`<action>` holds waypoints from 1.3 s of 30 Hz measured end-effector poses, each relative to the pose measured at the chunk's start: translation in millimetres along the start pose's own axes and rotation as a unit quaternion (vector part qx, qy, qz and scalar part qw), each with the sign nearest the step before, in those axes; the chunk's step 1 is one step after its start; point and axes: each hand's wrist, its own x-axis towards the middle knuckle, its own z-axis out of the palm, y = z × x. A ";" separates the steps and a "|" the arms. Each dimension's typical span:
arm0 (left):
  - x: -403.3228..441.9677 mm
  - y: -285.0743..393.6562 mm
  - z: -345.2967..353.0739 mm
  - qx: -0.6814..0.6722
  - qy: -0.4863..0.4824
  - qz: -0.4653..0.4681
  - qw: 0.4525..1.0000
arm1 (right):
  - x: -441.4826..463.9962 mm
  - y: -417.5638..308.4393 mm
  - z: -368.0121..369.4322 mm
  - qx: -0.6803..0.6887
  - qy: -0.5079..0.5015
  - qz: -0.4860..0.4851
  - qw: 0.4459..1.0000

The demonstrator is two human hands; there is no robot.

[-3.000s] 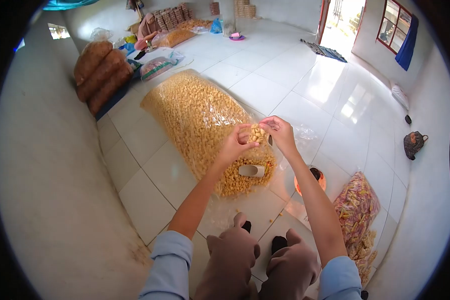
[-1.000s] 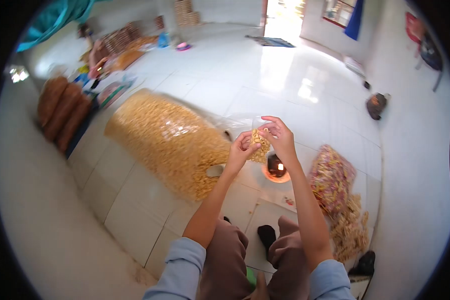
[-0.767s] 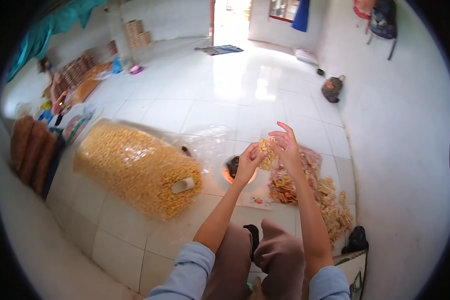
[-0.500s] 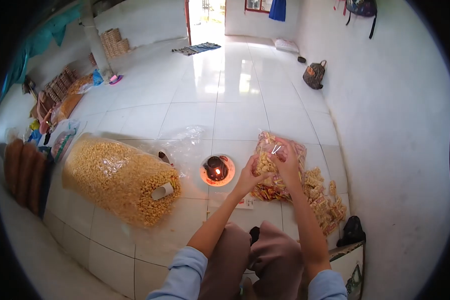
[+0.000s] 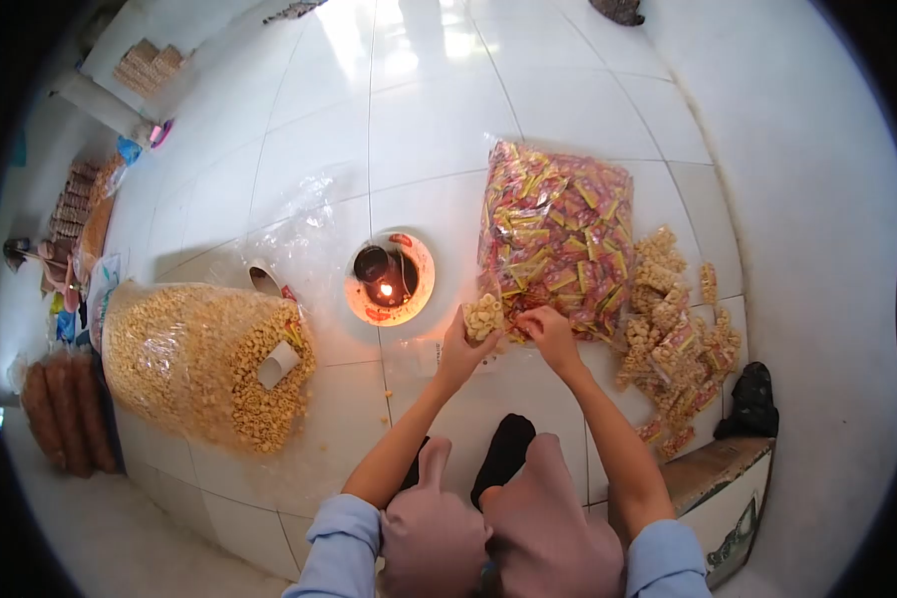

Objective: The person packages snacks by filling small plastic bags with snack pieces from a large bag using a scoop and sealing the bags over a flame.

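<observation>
My left hand (image 5: pixel 461 357) is closed around a small clear bag of yellow ring snacks (image 5: pixel 483 317). Just to its right, my right hand (image 5: pixel 551 335) has its fingers pinched together at the lower edge of a big clear bag of red and yellow packets (image 5: pixel 558 239); what they hold, if anything, is too small to make out. A plate (image 5: pixel 422 299) with a dark cup and a small flame sits on the floor to the left. Further left lies a large clear sack of snacks (image 5: pixel 169 359), with a white scoop (image 5: pixel 278 365) in its mouth.
Filled small packs (image 5: pixel 676 349) are heaped at the right, near a black bag (image 5: pixel 749 401) and a low box (image 5: pixel 713 488). Brown sacks (image 5: pixel 68 414) stand by the left wall. Clear plastic (image 5: pixel 304 224) lies behind the large sack. Another person (image 5: pixel 58 267) sits at the far left.
The view has swung right and down. My hands moved from over the snack sack to the packet bag and have come apart; my left hand keeps the small bag.
</observation>
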 end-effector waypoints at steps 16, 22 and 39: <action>-29.7 -12.1 -21.3 -0.002 0.027 0.005 1.000 | -4.5 25.9 47.1 -0.218 0.062 -0.114 0.967; -51.6 73.0 -35.2 0.126 0.012 0.107 0.986 | -26.1 -58.5 -2.7 -0.152 0.165 -0.106 0.969; -147.9 259.9 -79.0 0.255 0.171 0.305 0.901 | -110.2 -426.7 -79.6 -0.228 0.040 -0.537 0.811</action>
